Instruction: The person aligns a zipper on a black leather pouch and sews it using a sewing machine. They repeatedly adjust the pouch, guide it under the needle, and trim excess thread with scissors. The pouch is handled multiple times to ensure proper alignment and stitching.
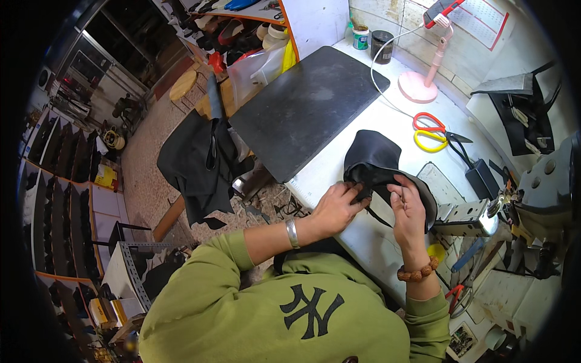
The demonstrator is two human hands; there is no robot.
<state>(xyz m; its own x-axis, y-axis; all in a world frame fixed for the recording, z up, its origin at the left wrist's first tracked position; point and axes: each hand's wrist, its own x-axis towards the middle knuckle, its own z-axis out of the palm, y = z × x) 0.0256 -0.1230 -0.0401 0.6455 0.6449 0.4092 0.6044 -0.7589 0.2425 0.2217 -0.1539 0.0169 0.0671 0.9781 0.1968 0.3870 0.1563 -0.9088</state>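
Note:
A black leather piece (374,158), curved like a shoe upper, lies on the white worktable (339,163) in front of me. My left hand (336,206), with a silver bangle on the wrist, pinches its near left edge. My right hand (408,212), with a brown bead bracelet, grips the near right edge with fingers curled over the leather. Both hands hold the same piece, close together.
A large dark slab (305,106) covers the table's far left. Red and yellow scissors (431,131) lie beyond the leather, near a pink phone stand (420,85). A sewing machine (532,193) stands at the right. Two jars (370,41) sit at the back.

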